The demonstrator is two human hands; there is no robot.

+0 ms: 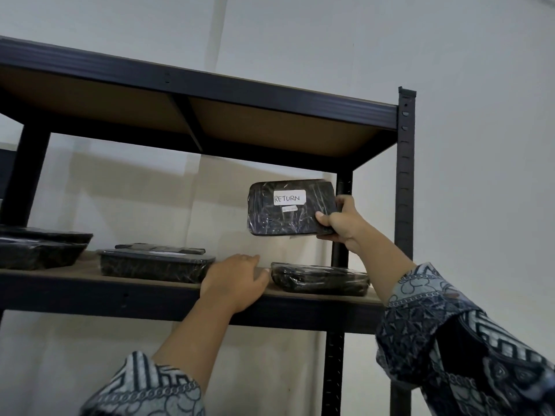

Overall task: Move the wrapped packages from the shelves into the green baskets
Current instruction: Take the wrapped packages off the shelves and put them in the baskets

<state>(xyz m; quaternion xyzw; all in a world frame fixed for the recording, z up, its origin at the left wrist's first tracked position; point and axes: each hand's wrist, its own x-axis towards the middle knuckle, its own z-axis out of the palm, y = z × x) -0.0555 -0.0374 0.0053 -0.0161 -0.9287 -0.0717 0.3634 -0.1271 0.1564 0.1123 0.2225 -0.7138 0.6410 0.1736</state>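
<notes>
My right hand (341,222) grips the right end of a black wrapped package (285,211) with a white label reading RETURN, held upright above the shelf (90,283). My left hand (234,280) rests flat on the shelf's front edge, fingers straight, between two packages. Another wrapped package (319,279) lies on the shelf under the lifted one. A further wrapped package (156,264) lies left of my left hand, and a stack of wrapped packages (39,250) sits at the far left. No green basket is in view.
The rack's dark right post (405,181) stands just right of my right hand. An upper shelf board (210,115) hangs overhead. A flat dark item (159,248) lies behind the middle package. A pale wall is behind the rack.
</notes>
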